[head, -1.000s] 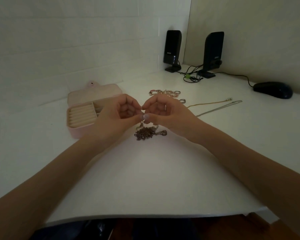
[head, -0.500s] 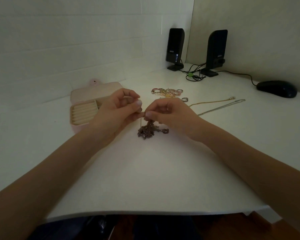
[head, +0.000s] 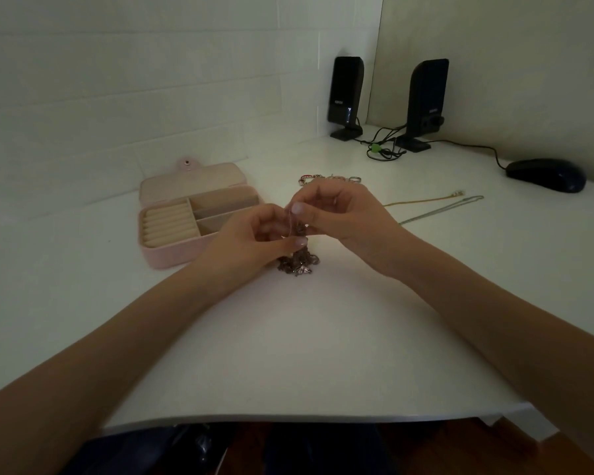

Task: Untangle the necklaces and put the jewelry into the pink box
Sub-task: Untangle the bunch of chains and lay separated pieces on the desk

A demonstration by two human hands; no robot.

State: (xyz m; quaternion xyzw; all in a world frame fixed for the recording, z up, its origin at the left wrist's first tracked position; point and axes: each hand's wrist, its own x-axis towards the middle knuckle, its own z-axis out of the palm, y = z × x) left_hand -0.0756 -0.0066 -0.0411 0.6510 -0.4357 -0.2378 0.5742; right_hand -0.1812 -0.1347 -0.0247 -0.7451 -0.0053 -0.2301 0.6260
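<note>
A dark tangled clump of necklace chain [head: 297,264] lies on the white desk [head: 288,354] at the middle. My left hand [head: 251,240] pinches the chain just above the clump. My right hand [head: 343,217] pinches a thin strand of it a little higher, so the strand runs up between my thumbs. The pink box [head: 182,224] stands open to the left, its lid folded back, its compartments showing nothing inside. A gold chain [head: 422,201] and a silver chain [head: 439,211] lie stretched out to the right. Small rings and a bracelet [head: 330,178] sit behind my right hand.
Two black speakers [head: 345,97] [head: 426,104] with tangled cables [head: 381,150] stand at the back by the wall. A black mouse [head: 546,174] rests at the far right. The desk's front edge [head: 288,418] runs below my forearms.
My right hand has risen and drawn a strand up from the clump, while my left hand has dropped lower onto the chain. The box is more exposed.
</note>
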